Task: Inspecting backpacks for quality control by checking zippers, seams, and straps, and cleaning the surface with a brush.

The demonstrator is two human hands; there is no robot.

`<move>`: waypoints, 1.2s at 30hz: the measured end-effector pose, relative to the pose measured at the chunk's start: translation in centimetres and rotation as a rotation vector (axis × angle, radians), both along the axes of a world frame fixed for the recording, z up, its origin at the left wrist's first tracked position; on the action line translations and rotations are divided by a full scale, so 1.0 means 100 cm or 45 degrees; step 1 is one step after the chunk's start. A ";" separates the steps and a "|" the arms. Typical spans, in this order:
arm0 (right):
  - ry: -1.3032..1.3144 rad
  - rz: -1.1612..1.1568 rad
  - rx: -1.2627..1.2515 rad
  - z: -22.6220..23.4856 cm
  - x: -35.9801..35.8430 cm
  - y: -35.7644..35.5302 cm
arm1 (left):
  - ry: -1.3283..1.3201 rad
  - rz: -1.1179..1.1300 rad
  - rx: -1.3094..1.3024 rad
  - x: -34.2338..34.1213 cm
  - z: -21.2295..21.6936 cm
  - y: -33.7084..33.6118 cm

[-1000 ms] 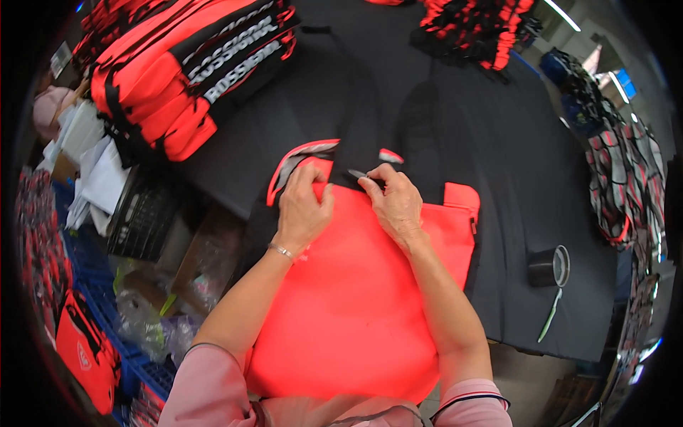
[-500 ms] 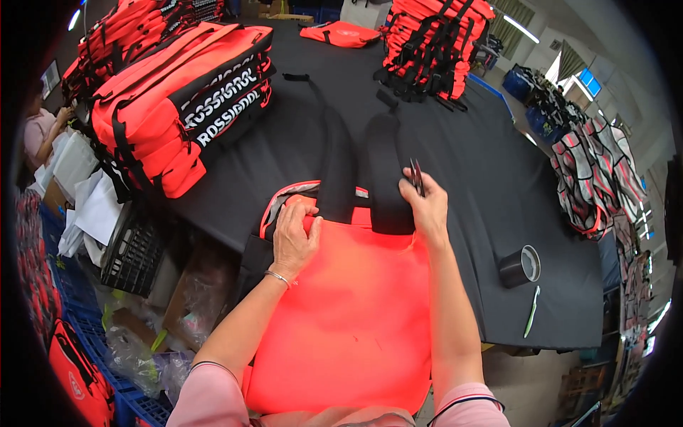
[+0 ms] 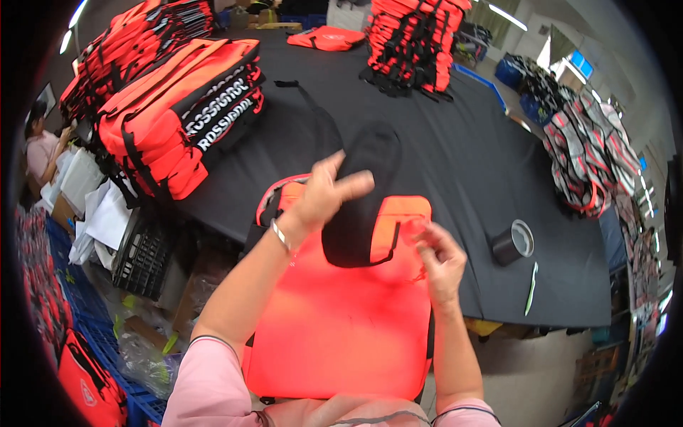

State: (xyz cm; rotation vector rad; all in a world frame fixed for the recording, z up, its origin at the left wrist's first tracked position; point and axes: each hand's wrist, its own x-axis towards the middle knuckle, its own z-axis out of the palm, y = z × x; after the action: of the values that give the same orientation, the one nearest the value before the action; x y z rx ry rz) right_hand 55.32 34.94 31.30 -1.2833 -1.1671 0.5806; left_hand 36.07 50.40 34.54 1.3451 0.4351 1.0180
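An orange-red backpack lies in front of me on the black-covered table, its black shoulder straps toward the far side. My left hand is over the padded shoulder strap, thumb and fingers apart. Its fingers are against or just above the strap; exact contact is unclear. Beside the strap, an orange panel with a black edge is uncovered. My right hand hovers at the bag's right edge with fingers bent and pinched together. Whatever it holds is hidden or blurred; the thread snips cannot be made out.
Stacked orange-red bags stand at the left, with another pile at the far side. A dark cup and a green-white toothbrush-like tool are on the table's right. Grey bags lie beyond. A person is at the far left.
My left hand has moved up and right onto the strap, which has shifted left, uncovering the orange panel. My right hand has come down and nearer; the thread snips seen earlier no longer show.
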 end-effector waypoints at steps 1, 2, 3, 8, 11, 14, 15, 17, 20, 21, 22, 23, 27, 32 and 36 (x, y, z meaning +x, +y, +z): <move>0.139 -0.050 0.070 0.011 0.001 0.000 | 0.025 -0.144 0.097 0.002 -0.014 -0.024; 0.135 -0.047 -0.047 0.027 -0.001 -0.004 | 0.151 -0.229 0.095 -0.001 -0.023 -0.053; 0.133 -0.042 -0.165 0.038 -0.002 -0.008 | 0.273 -0.318 0.093 -0.003 -0.031 -0.080; -0.009 0.129 -0.290 0.020 -0.002 -0.021 | 0.447 -0.473 -0.111 -0.012 -0.045 -0.128; 0.258 0.215 -0.428 -0.007 0.000 -0.025 | 0.619 -0.304 0.087 -0.008 -0.048 -0.141; 0.738 0.356 -0.701 -0.037 -0.019 -0.026 | 0.511 0.070 0.753 -0.006 -0.064 -0.141; 0.938 0.469 -0.804 -0.045 -0.025 -0.032 | 0.460 0.063 0.822 -0.005 -0.069 -0.140; 1.053 0.597 -1.099 -0.046 -0.019 -0.042 | 0.567 0.015 1.034 -0.010 -0.074 -0.138; 0.871 0.401 -0.864 -0.054 -0.021 -0.049 | 0.579 0.051 0.921 -0.009 -0.082 -0.148; 0.879 0.403 -0.874 -0.052 -0.020 -0.054 | 0.587 0.049 0.911 -0.011 -0.086 -0.151; 0.703 0.226 -0.807 -0.044 -0.016 -0.063 | 0.590 0.124 0.753 -0.014 -0.092 -0.153; 0.525 0.060 -0.735 -0.038 -0.013 -0.070 | 0.594 0.207 0.597 -0.017 -0.096 -0.154; 0.284 0.020 -0.537 -0.026 -0.017 -0.103 | 0.544 0.198 0.419 -0.017 -0.100 -0.162; -0.009 -0.052 -0.470 -0.028 -0.026 -0.120 | 0.537 0.141 0.402 -0.015 -0.097 -0.166; -0.098 -0.013 -0.462 -0.031 -0.028 -0.115 | 0.521 0.096 0.371 -0.014 -0.092 -0.168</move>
State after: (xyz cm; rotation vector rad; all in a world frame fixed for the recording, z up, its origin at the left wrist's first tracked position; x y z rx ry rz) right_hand 52.57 23.44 28.23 -1.6303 -1.1511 0.7662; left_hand 34.70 33.60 25.33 1.8227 0.6654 0.8887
